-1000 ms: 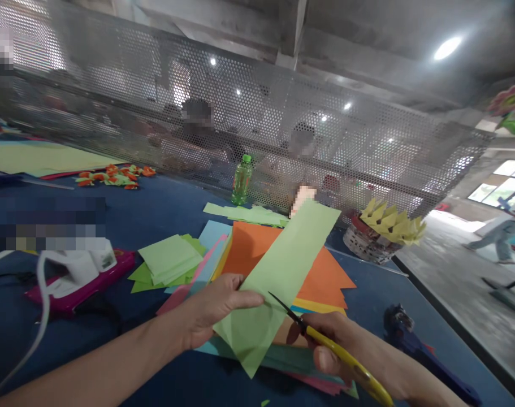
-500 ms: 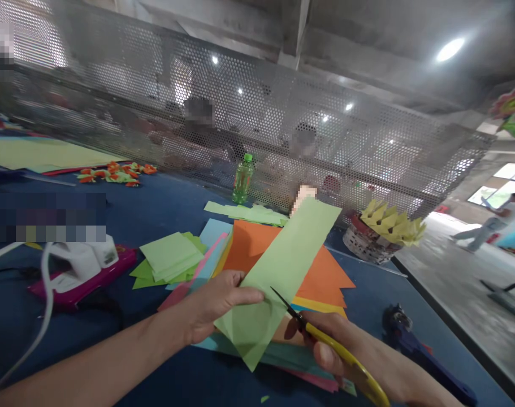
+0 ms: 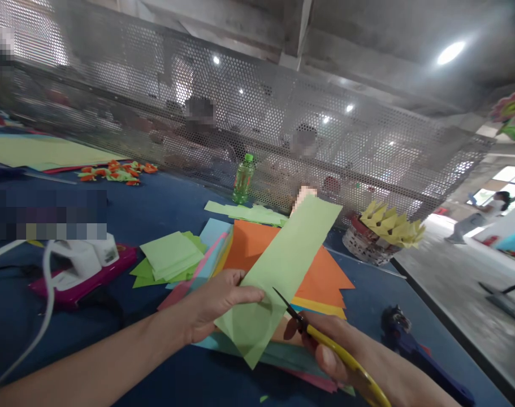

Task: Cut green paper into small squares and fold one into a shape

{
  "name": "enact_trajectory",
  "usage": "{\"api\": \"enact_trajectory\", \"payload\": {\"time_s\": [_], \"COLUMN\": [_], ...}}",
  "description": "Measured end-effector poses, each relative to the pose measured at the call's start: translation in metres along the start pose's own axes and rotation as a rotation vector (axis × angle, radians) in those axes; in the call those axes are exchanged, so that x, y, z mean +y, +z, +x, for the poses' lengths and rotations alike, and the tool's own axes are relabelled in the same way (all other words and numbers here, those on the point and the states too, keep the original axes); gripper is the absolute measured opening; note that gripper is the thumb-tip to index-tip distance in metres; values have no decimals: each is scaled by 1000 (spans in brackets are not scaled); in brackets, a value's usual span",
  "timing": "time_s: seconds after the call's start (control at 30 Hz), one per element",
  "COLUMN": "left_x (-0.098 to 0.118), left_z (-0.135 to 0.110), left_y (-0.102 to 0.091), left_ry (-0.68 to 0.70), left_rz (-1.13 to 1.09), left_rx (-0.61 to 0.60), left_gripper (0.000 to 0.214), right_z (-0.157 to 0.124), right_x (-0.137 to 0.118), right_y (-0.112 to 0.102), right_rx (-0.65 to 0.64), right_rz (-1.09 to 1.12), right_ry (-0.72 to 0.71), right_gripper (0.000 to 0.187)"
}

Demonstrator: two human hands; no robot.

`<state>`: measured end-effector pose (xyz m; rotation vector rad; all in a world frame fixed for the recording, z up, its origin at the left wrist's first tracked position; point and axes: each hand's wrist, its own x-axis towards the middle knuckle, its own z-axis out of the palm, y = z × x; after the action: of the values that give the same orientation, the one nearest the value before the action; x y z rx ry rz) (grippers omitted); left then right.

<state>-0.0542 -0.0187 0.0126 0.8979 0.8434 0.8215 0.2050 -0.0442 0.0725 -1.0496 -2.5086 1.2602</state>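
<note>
My left hand (image 3: 215, 305) pinches a long strip of light green paper (image 3: 285, 271), holding it up slanted over the table. My right hand (image 3: 337, 350) grips yellow-handled scissors (image 3: 325, 342). Their dark blades point up and left and meet the strip's right edge near its lower end. Beneath lies a stack of coloured sheets (image 3: 320, 271), orange on top with yellow, pink and blue edges showing.
Blue table (image 3: 155, 203) with a pile of green squares (image 3: 170, 257), more green strips (image 3: 244, 213), a green bottle (image 3: 242, 179), a white and pink device (image 3: 83, 263), a basket of yellow paper shapes (image 3: 382, 232), a blue tool (image 3: 410, 345). Perforated metal screen (image 3: 257, 124) behind; people beyond it.
The scissors have closed slightly into the strip's edge and the strip has shifted a little. A person in the right background has walked further away.
</note>
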Motion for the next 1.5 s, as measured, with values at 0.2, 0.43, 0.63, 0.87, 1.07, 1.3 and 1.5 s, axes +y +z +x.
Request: {"api": "enact_trajectory", "payload": {"time_s": [0.2, 0.43, 0.63, 0.87, 1.07, 1.3, 1.5], "left_x": [2, 2, 0, 2, 3, 0, -1], "left_z": [0, -1, 1, -3, -2, -1, -1], "left_y": [1, 1, -1, 1, -1, -3, -3], "left_ry": [2, -10, 11, -1, 6, 2, 4], "left_rz": [2, 21, 29, 2, 6, 7, -18], "left_rx": [1, 13, -15, -3, -23, 9, -2], "left_gripper": [30, 30, 30, 20, 25, 28, 29], "right_z": [4, 7, 7, 10, 15, 21, 23], "right_x": [-6, -16, -12, 0, 1, 21, 21], "right_y": [2, 1, 6, 12, 14, 15, 19], "right_rx": [2, -1, -21, 9, 63, 66, 119], "right_rz": [53, 84, 109, 83, 50, 1, -25], "right_ry": [-23, -5, 50, 177, 192, 176, 169], "right_gripper": [58, 64, 64, 75, 78, 80, 81]}}
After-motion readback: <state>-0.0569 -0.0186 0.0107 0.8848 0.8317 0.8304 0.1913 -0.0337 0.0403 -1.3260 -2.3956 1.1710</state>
